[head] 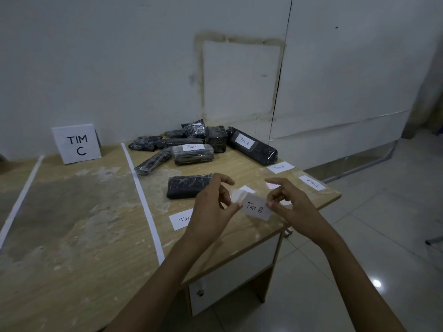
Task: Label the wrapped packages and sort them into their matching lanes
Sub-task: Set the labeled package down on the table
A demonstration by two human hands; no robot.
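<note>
Hovering over the table [96,236] near its right edge, a paper label [256,207] reading "Tim B" is pinched at its right end by the right hand [287,203], fingers curled, and at its left end by the left hand [213,207], thumb and fingertips closed on it. At its 10 o'clock lies a dark wrapped package [187,186]; at 12, a heap of packages [191,144]; far toward 10, a "TIM C" sign [76,143].

Packages [191,144] lie right of the sign [76,143]
</note>
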